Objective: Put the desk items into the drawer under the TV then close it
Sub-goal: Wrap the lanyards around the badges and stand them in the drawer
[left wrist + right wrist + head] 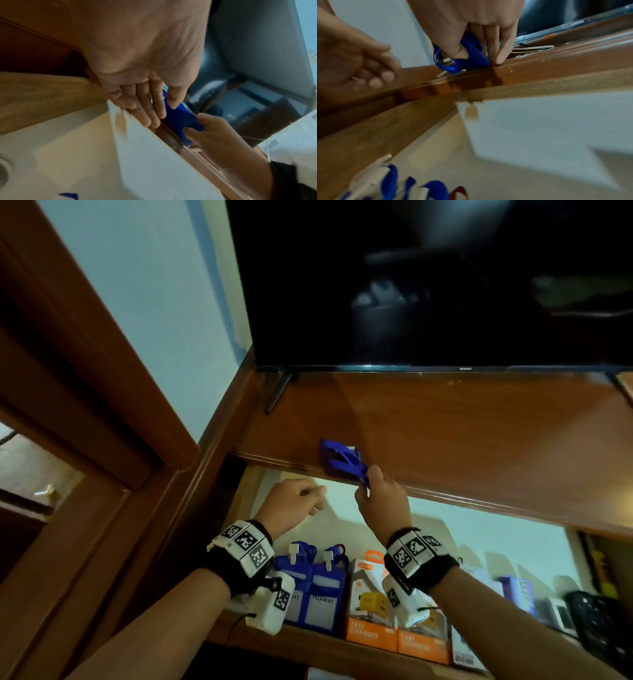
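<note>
left arm [164, 607]: bare, no sleeve
left hand [294, 501]: bare, no glove
left wrist band [239, 556]: a wide black strap goes round the wrist
left band blocks [245, 544]: white squares sit on the strap, each with a black and white checker mark
left wrist camera [270, 606]: a white box hangs under the wrist, with one small checker mark and a thin black cable
right arm [513, 631]: bare, no sleeve
right hand [383, 501]: bare, no glove
right wrist band [419, 563]: a wide black strap with white checker blocks on top
right wrist camera [402, 599]: a white box under the wrist with a small checker mark and a thin black cable
</note>
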Demonstrator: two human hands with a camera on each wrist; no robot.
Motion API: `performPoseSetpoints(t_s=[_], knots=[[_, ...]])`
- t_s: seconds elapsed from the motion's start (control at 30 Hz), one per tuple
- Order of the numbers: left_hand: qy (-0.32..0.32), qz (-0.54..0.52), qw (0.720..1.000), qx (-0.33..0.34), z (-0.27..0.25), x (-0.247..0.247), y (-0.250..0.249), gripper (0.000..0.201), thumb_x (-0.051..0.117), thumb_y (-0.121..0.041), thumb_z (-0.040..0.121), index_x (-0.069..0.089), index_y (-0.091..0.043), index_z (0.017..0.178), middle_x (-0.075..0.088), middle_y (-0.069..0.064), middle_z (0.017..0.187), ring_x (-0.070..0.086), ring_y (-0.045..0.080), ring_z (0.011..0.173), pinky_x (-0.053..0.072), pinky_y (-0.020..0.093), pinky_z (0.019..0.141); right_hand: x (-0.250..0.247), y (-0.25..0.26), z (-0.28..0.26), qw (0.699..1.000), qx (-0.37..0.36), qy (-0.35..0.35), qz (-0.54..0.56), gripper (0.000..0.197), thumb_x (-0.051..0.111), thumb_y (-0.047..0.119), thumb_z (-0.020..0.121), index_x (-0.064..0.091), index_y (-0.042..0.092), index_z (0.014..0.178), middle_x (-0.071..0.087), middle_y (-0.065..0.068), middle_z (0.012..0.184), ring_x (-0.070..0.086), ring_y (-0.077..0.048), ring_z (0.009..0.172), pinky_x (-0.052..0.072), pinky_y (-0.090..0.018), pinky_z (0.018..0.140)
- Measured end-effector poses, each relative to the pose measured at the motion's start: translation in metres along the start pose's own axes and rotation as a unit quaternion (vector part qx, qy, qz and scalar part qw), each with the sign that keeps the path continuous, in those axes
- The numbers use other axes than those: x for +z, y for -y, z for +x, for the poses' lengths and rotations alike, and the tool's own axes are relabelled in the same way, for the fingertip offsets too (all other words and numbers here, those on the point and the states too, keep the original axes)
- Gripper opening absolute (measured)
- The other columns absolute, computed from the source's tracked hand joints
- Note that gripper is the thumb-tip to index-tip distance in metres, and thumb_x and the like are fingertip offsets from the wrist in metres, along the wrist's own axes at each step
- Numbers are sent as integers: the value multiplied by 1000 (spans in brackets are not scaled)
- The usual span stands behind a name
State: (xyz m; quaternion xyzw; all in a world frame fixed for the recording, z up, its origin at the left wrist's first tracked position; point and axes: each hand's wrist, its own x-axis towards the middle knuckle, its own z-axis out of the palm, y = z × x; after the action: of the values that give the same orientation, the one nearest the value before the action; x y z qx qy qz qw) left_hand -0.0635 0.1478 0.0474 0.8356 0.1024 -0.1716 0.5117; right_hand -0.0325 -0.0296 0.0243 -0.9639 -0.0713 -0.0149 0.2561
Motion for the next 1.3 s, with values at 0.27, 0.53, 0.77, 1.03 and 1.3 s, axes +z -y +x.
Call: performPoseSetpoints(t_s=[0.27,0.53,0.77,1.03,1.3], knots=[[94,-99,988,-74,7,61,-41,50,51,-54,88,53,-19,123,67,3,110,71,14,78,45,24,63,-26,-23,-57,990,-46,-2,130,13,56,9,72,43,12,71,43,1,63,35,-22,54,22,-26,48],[50,-51,997,-14,8,109,-64,13,48,-6,79,58,-15,82,67,15,88,64,31,83,51,41,76,-55,-73,-82,966,1,40,257,18,76,17,70,66,10,82,69,1,104,65,-12,87,54,-28,65],[103,-2,992,79,2,126,-78,10,63,-19,84,66,-15,93,72,12,96,67,30,92,51,50,88,-89,-101,-70,862,216,15,458,33,74,26,80,59,18,109,69,-2,103,68,-23,83,57,-42,73],[102,-39,990,92,-11,131,-90,14,70,-30,84,61,-19,88,70,5,85,65,22,76,48,37,71,-98,-98,-62,827,238,-19,510,19,66,9,85,60,-8,91,64,-32,89,62,-31,75,51,-51,72],[175,-17,977,121,-15,117,-89,41,76,-2,73,62,-18,108,72,-1,103,67,12,96,52,31,88,-108,-97,-64,753,246,-15,610,26,53,6,94,50,10,68,57,-5,64,56,-25,64,48,-33,61]])
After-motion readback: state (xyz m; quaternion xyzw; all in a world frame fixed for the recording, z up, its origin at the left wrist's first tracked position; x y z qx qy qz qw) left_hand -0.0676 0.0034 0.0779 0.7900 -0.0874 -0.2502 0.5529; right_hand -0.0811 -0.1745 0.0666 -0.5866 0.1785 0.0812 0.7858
